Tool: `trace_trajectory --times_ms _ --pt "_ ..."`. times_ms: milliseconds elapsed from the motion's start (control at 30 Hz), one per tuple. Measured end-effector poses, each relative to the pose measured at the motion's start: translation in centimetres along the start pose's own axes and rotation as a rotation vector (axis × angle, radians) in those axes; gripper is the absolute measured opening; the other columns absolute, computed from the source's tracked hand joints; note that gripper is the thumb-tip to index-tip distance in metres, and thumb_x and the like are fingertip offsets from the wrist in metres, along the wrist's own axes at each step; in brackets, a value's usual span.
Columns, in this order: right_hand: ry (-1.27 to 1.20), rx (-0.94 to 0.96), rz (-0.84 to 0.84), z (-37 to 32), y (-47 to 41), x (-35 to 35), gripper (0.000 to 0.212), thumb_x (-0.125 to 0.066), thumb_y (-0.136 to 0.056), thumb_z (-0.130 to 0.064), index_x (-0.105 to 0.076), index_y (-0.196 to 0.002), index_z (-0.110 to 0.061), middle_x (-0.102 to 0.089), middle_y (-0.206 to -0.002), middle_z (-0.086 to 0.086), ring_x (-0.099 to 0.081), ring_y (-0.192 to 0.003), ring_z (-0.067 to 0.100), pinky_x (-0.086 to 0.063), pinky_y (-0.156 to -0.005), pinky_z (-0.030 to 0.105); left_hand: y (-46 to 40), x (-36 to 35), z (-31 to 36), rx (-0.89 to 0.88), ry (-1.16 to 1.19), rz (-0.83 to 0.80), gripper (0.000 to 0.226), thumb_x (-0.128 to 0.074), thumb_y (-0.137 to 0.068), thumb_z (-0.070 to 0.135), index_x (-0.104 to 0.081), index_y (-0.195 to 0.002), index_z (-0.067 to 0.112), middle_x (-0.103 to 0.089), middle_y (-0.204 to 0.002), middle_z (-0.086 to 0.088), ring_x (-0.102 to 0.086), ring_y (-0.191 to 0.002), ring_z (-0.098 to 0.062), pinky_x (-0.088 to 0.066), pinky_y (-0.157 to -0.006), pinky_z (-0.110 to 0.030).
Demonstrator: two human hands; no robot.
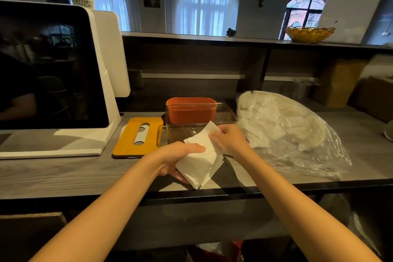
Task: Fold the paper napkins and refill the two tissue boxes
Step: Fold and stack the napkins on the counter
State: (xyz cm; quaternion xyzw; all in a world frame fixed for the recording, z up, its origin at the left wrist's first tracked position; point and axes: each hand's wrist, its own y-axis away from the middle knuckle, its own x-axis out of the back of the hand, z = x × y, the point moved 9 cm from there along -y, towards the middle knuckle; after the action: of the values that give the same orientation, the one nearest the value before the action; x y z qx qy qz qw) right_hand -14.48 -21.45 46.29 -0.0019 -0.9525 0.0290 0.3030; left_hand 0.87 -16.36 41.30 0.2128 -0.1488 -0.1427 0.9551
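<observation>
A stack of white paper napkins (202, 165) is held just above the grey counter (63, 174). My left hand (180, 158) grips the stack from the left, thumb on top and fingers underneath. My right hand (228, 139) pinches the top napkin (205, 136), which is lifted and bent upward. Behind the hands stand a clear tissue box (225, 116) and an orange tissue box (191, 110) side by side, both without lids. A yellow lid with a slot (138, 136) lies flat to their left.
A clear plastic bag of white napkins (282, 127) lies on the counter at the right. A white point-of-sale screen (51, 66) stands at the left. A raised shelf at the back carries a woven basket (309, 34). Cardboard boxes (340, 81) sit at the far right.
</observation>
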Motion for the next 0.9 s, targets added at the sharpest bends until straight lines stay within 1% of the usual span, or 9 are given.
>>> trace_trajectory --times_ms 67,167,267,333,400,600,667,767,900 --pt "-0.044 0.032 -0.045 -0.1 0.2 0.0 0.022 -0.064 -0.095 -0.025 -0.067 -0.115 -0.017 -0.065 -0.108 -0.001 -0.061 -0.097 0.016 -0.052 -0.079 0.029 -0.4 0.6 0.9 -0.114 -0.100 0.052 0.054 -0.073 -0.088 0.040 -0.049 -0.134 0.025 -0.064 -0.117 -0.004 -0.065 -0.106 -0.022 -0.062 -0.079 -0.040" --pt "-0.184 0.133 -0.103 -0.7 0.8 1.3 0.046 -0.072 -0.090 -0.028 -0.054 -0.131 -0.026 -0.057 -0.127 -0.003 -0.058 -0.109 0.013 -0.053 -0.081 0.025 0.5 1.4 3.5 -0.414 -0.236 0.069 0.043 -0.074 -0.088 0.026 -0.058 -0.127 0.033 -0.069 -0.112 0.009 -0.067 -0.104 -0.010 -0.059 -0.091 -0.037" --pt "-0.196 0.298 -0.255 -1.2 1.9 2.1 0.073 -0.079 -0.080 -0.038 -0.043 -0.144 -0.035 -0.050 -0.138 -0.011 -0.054 -0.122 0.011 -0.052 -0.096 0.029 2.6 1.7 5.5 -0.607 -0.447 0.058 0.058 -0.080 -0.082 0.024 -0.048 -0.124 0.050 -0.060 -0.115 0.023 -0.059 -0.105 0.007 -0.054 -0.078 -0.015" --pt "-0.180 0.349 -0.401 -1.1 2.8 1.4 0.086 -0.078 -0.076 -0.038 -0.032 -0.149 -0.039 -0.044 -0.143 -0.014 -0.051 -0.125 0.008 -0.053 -0.096 0.025 3.0 1.8 6.2 -0.660 -0.645 0.073 0.068 -0.082 -0.080 0.028 -0.040 -0.127 0.054 -0.053 -0.122 0.026 -0.055 -0.110 0.006 -0.052 -0.082 -0.014" --pt "-0.110 0.376 -0.476 -0.6 3.4 0.4 0.092 -0.078 -0.076 -0.037 -0.025 -0.152 -0.040 -0.040 -0.145 -0.014 -0.048 -0.127 0.005 -0.051 -0.098 0.023 3.0 1.4 6.5 -0.699 -0.783 0.071 0.073 -0.082 -0.079 0.032 -0.038 -0.134 0.050 -0.053 -0.127 0.021 -0.052 -0.116 0.001 -0.050 -0.091 -0.021" --pt "0.135 0.427 -0.429 2.0 3.3 -1.3 0.081 -0.082 -0.079 -0.038 -0.031 -0.141 -0.041 -0.025 -0.153 -0.018 -0.027 -0.138 0.000 -0.029 -0.115 0.023 2.3 0.5 4.8 -0.656 -0.898 -0.003 0.074 -0.081 -0.079 0.028 -0.040 -0.136 0.049 -0.047 -0.124 0.029 -0.046 -0.122 0.000 -0.046 -0.102 -0.028" --pt "0.053 0.385 -0.439 2.5 3.2 -1.6 0.087 -0.083 -0.079 -0.032 -0.026 -0.145 -0.040 -0.034 -0.146 -0.018 -0.039 -0.130 -0.002 -0.037 -0.110 0.017 2.1 0.3 4.4 -0.646 -0.875 -0.033 0.073 -0.082 -0.080 0.026 -0.041 -0.137 0.047 -0.045 -0.122 0.032 -0.045 -0.124 0.000 -0.044 -0.104 -0.026" --pt "0.007 0.362 -0.428 2.6 3.4 -1.8 0.088 -0.081 -0.081 -0.028 -0.025 -0.147 -0.039 -0.040 -0.134 -0.025 -0.045 -0.121 -0.005 -0.042 -0.093 0.005 1.9 0.5 4.2 -0.655 -0.849 -0.024 0.075 -0.083 -0.080 0.025 -0.041 -0.140 0.042 -0.044 -0.127 0.028 -0.043 -0.125 0.001 -0.041 -0.105 -0.023" --pt "-0.064 0.352 -0.365 2.3 3.5 -1.4 0.069 -0.080 -0.084 -0.023 -0.039 -0.139 -0.033 -0.049 -0.127 -0.019 -0.053 -0.116 0.002 -0.050 -0.090 0.013 1.4 2.1 3.7 -0.658 -0.682 0.105 0.079 -0.084 -0.079 0.032 -0.035 -0.139 0.049 -0.039 -0.139 0.023 -0.041 -0.129 -0.002 -0.042 -0.105 -0.024"
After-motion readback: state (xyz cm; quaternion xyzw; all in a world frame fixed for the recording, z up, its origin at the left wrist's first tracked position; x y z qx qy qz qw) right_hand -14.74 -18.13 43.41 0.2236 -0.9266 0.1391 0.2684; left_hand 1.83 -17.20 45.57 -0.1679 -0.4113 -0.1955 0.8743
